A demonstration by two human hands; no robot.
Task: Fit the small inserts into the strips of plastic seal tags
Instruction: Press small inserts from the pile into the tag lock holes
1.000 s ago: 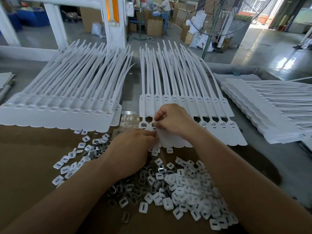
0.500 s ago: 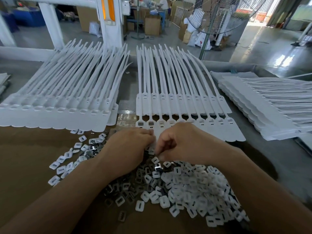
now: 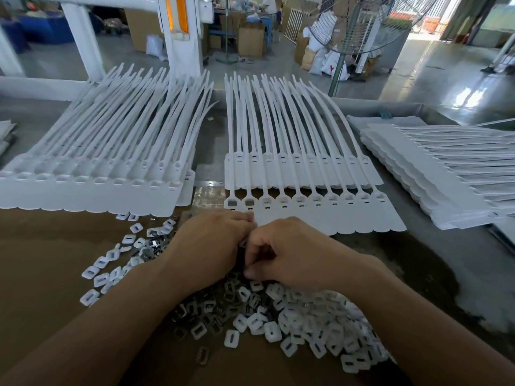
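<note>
Where curled fingers (image 3: 259, 246) meet, square slotted inserts (image 3: 271, 331) lie heaped.

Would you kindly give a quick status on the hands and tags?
Left hand, right hand: fingers curled, together over insert pile; grasp hidden. Tag strip just beyond. Nothing blocking.

we're on a factory floor here: strips of white seal tags (image 3: 306, 174) stacked across the bench (image 3: 434, 263), a heap of inserts (image 3: 306, 319) up front, cardboard boxes (image 3: 250, 41) and stuffed sacks (image 3: 316, 58) behind, a big pedestal fan (image 3: 343, 51), and bare shiny concrete floor (image 3: 434, 76) stretching away.
</note>
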